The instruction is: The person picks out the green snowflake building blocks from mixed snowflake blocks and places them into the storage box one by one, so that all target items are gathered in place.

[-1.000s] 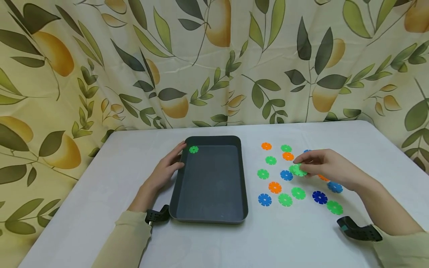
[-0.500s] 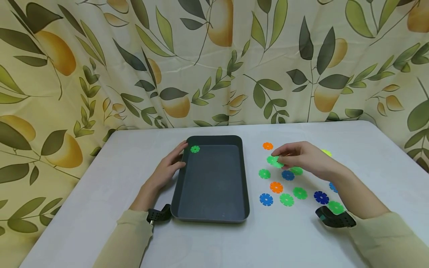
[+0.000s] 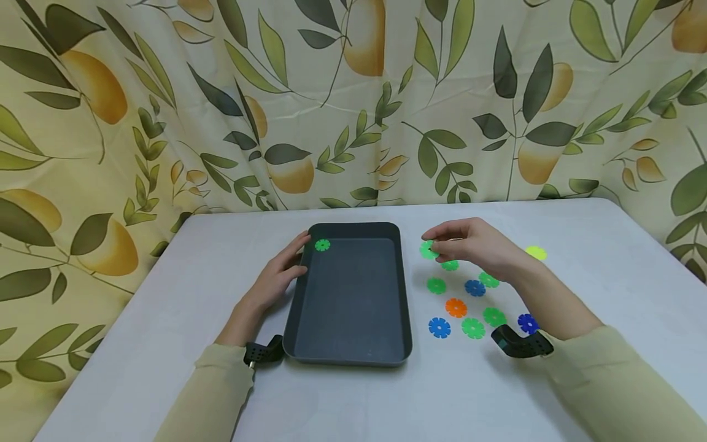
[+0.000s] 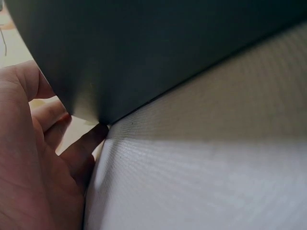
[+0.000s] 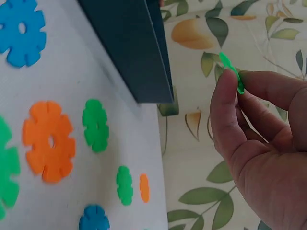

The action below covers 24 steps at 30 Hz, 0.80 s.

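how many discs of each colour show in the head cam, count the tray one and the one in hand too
green discs: 7 (one in the tray, one pinched by the right hand)
blue discs: 3
orange disc: 1
yellow disc: 1
total: 12 visible; the hand and arm may hide more

Tray point(image 3: 353, 350): dark plastic, matt, smooth. Disc point(image 5: 231, 72) pinched in right hand point(image 3: 475, 245): green plastic, smooth. Table cover point(image 4: 216, 182) under left hand point(image 3: 273, 279): grey, finely woven texture. Curtain point(image 3: 166, 92) behind: printed cloth, creased.
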Each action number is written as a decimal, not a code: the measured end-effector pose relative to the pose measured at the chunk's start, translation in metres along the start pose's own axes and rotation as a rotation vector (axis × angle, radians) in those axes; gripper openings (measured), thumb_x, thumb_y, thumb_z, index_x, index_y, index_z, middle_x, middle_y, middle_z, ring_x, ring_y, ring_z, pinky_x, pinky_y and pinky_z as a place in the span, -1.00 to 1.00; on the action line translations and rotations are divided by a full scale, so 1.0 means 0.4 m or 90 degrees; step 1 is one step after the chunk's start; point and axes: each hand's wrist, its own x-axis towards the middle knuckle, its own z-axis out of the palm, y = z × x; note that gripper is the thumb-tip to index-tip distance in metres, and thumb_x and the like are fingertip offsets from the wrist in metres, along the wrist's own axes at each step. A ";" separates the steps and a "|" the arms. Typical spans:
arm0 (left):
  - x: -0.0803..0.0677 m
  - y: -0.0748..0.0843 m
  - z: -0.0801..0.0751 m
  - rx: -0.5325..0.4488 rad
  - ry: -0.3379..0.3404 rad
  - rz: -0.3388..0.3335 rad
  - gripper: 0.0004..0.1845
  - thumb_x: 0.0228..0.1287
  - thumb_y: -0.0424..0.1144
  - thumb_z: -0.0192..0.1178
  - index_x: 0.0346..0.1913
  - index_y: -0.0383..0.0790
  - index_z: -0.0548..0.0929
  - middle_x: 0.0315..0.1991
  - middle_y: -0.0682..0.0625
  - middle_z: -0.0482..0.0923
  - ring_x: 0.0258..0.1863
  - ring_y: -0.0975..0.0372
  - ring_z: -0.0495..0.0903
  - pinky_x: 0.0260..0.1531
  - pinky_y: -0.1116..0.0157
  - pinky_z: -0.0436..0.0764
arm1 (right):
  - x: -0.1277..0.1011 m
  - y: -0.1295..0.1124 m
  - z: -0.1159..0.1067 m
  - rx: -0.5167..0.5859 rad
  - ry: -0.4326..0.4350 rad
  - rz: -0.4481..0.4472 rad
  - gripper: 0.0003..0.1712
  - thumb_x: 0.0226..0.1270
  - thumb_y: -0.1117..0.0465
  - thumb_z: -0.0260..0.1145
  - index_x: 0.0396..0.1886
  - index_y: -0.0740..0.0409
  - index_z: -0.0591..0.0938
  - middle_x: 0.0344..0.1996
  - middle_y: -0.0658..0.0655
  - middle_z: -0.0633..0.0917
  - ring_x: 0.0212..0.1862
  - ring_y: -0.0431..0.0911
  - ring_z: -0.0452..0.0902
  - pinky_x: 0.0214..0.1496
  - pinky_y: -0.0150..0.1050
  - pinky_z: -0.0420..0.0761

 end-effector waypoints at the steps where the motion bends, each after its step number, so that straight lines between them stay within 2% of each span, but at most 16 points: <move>1: 0.001 -0.001 0.001 -0.002 0.000 0.001 -0.33 0.39 -0.45 0.02 0.56 -0.26 0.23 0.61 -0.05 0.00 0.46 -0.14 0.23 0.41 -0.10 0.15 | 0.006 -0.004 0.003 0.004 0.002 -0.001 -0.53 0.47 0.15 0.26 0.25 0.31 0.58 0.11 0.27 0.64 0.04 0.20 0.63 0.20 0.08 0.53; 9: 0.001 0.000 0.004 -0.006 -0.001 0.002 -0.33 0.39 -0.45 0.03 0.56 -0.25 0.23 0.61 -0.03 0.00 0.44 -0.13 0.26 0.40 -0.10 0.19 | 0.048 -0.021 0.029 0.053 0.004 -0.012 -0.56 0.48 0.23 0.25 0.24 0.37 0.57 0.15 0.33 0.60 0.03 0.19 0.64 0.09 -0.21 0.62; 21: 0.002 -0.003 0.002 -0.004 -0.002 0.005 -0.33 0.39 -0.46 0.03 0.55 -0.27 0.23 0.61 -0.06 0.00 0.44 -0.15 0.26 0.40 -0.11 0.18 | 0.102 -0.044 0.073 0.114 -0.015 -0.029 -0.59 0.46 0.33 0.23 0.21 0.48 0.56 0.05 0.34 0.65 0.05 0.23 0.61 0.06 -0.22 0.64; 24: 0.001 -0.001 0.000 -0.002 0.001 0.001 -0.33 0.39 -0.45 0.03 0.55 -0.26 0.23 0.61 -0.04 0.00 0.44 -0.15 0.27 0.40 -0.10 0.19 | 0.114 -0.053 0.086 0.126 -0.023 -0.030 -0.60 0.45 0.34 0.23 0.21 0.47 0.56 0.03 0.32 0.66 0.00 0.15 0.64 0.06 -0.22 0.64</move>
